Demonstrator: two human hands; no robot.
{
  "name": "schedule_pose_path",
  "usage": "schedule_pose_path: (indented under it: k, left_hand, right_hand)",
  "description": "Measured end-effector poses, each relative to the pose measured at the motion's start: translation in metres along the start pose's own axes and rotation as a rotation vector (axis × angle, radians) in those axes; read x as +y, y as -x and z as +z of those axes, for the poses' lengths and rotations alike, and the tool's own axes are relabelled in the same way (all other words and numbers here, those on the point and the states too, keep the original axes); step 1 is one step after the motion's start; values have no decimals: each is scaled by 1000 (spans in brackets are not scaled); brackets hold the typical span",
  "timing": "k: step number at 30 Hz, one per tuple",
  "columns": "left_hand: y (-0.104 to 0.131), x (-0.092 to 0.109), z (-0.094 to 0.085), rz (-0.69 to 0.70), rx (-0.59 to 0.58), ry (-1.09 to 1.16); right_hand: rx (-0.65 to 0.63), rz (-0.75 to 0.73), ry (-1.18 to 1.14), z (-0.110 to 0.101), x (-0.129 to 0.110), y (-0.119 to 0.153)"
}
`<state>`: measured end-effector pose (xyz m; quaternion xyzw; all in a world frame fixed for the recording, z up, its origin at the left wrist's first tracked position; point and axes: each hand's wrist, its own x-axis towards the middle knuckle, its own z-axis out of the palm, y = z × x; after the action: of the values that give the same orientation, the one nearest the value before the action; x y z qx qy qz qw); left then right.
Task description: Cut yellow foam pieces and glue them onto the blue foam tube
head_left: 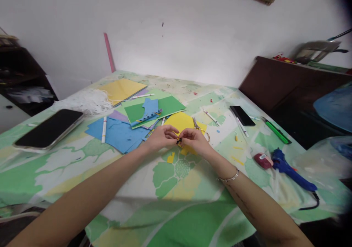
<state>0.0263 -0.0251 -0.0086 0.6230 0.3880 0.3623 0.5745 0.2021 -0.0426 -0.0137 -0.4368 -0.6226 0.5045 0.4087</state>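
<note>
Both my hands meet over the middle of the table. Between their fingertips is a small black and yellow piece (179, 141), too small to make out fully. My left hand (164, 137) pinches it from the left, and my right hand (194, 138) pinches it from the right. Behind them lies a yellow sheet (179, 121), with scissors (195, 123) on its right part beside my right hand. A yellow scrap (171, 157) rests on the cloth just below my hands. Blue sheets (118, 131) lie left of my left hand. A blue cutout (150, 108) sits on green sheets (172, 105).
Left are a large phone (49, 129), white shredded strips (82, 102) and a yellow pad (125, 88). Right are a dark phone (242, 115), markers (211, 117), a green cutter (276, 130), a dark red object (262, 160) and a blue glue gun (293, 171) with a cord.
</note>
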Motion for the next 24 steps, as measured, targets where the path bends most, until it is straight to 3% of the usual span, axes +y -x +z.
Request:
schedule_pose_path:
  k: [13, 24]
  left_hand:
    - [5, 6, 3, 69, 37, 57]
    - [3, 3, 5, 259, 87, -15]
  right_hand:
    - [69, -16, -242, 3, -6, 2]
    - [44, -2, -345, 6, -8, 5]
